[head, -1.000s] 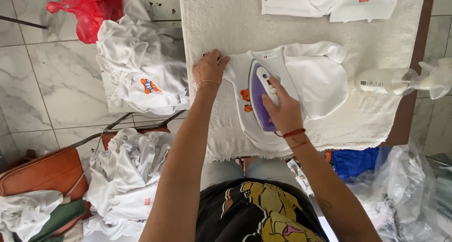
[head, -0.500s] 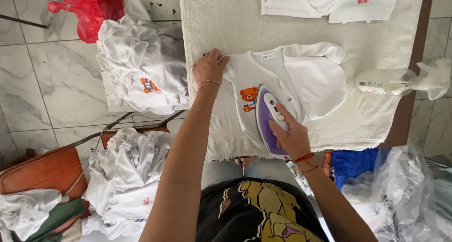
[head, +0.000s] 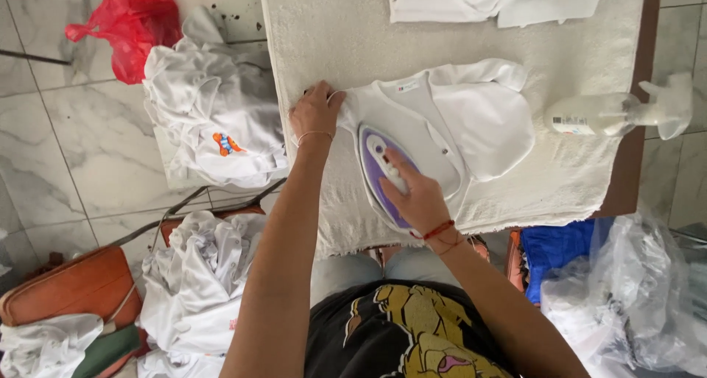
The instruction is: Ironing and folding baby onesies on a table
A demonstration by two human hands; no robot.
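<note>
The right hand (head: 416, 198) is clenched around the handle of a purple-and-white iron (head: 383, 173), which sits on the near left part of a small white shirt (head: 449, 120). The left hand (head: 317, 111) grasps nothing; it lies flat, pinning the shirt's left edge. The shirt lies on a towel-covered table (head: 331, 32), with a spray bottle (head: 611, 113) at the right. Heaps of white clothes (head: 213, 120) sit left, over a marble floor (head: 74, 164). Half a second ago the iron lay farther right, leaving the bear print uncovered.
</note>
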